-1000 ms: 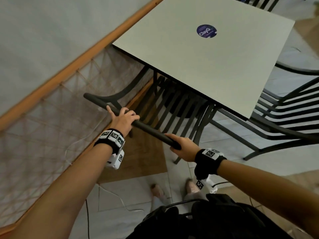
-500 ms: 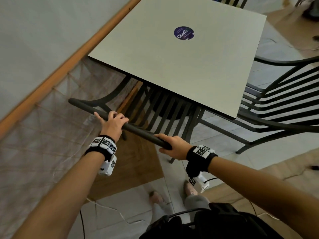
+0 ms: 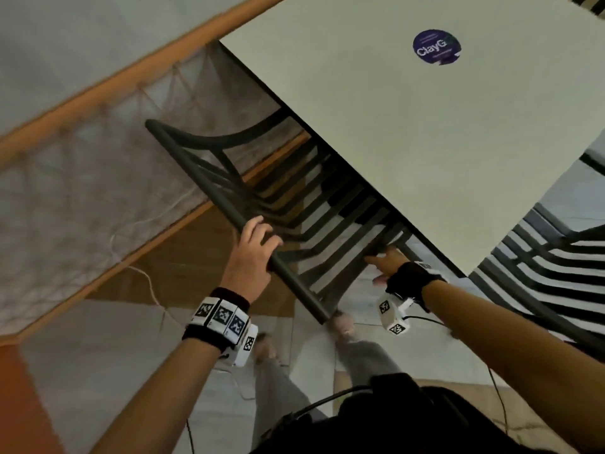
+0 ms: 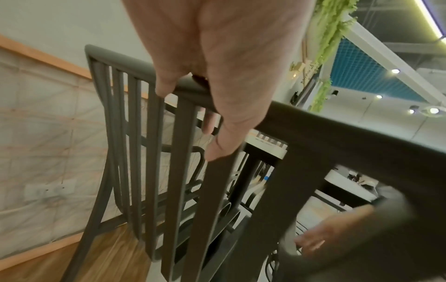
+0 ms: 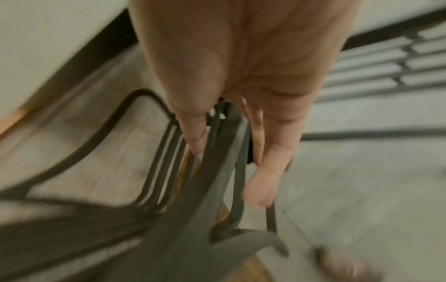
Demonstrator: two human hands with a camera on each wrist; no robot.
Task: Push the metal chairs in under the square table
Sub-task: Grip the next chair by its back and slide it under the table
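The square table [image 3: 393, 142] has a pale top with a round purple sticker. A dark metal chair [image 3: 196, 178] with a slatted back stands at its near edge, seat partly under the top. My left hand [image 3: 262, 234] grips the chair's top rail, fingers curled over it; the left wrist view shows this hand [image 4: 212, 106] on the rail above the slats [image 4: 154, 162]. My right hand [image 3: 386, 262] is low by the chair's right side, near the table's corner. In the blurred right wrist view my right hand [image 5: 229, 152] has straight fingers and thumb on either side of a chair bar [image 5: 217, 181].
A second metal chair [image 3: 540, 267] stands at the table's right side, pulled out. A netted wall panel with a wooden rail [image 3: 98, 178] runs close on the left. A thin cable [image 3: 147, 280] lies on the floor. My feet [image 3: 340, 322] are just behind the chair.
My right hand has let go of the top rail and dropped to the chair's right side. My left hand stays on the rail. The chair back now sits closer to the table edge.
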